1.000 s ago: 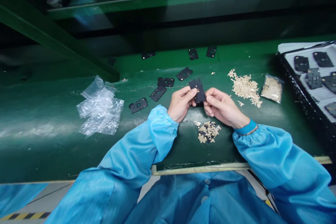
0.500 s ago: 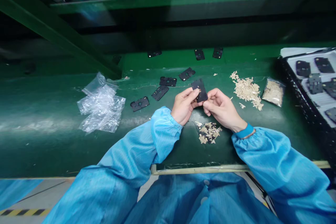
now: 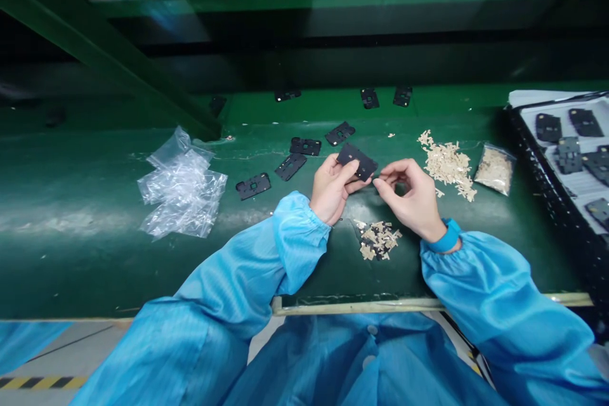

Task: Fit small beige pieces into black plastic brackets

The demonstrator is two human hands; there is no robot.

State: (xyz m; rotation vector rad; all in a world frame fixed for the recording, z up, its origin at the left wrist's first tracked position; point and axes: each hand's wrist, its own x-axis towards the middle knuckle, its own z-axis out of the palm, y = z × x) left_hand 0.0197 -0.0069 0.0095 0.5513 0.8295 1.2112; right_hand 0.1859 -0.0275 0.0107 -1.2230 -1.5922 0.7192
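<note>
My left hand is closed on a thin black plastic plate, thumb pressed on its upper face and fingers underneath. The plate is tilted and carries a few small holes and light spots. Just right of its lower corner, my right hand has thumb and forefinger brought together in a pinch. Whatever sits between those fingertips is too small to make out. Below the hands lies a small heap of beige and black T-shaped pieces. Beyond my right hand spreads a larger pile of beige pieces.
Several similar black plates lie left of and behind my hands. Clear plastic bags are heaped at left. A filled zip bag lies near a black-rimmed tray of black parts at right. A green post rises left.
The black plate has turned from upright to nearly crosswise in my left hand. My right hand has drawn slightly right, off the plate's lower edge.
</note>
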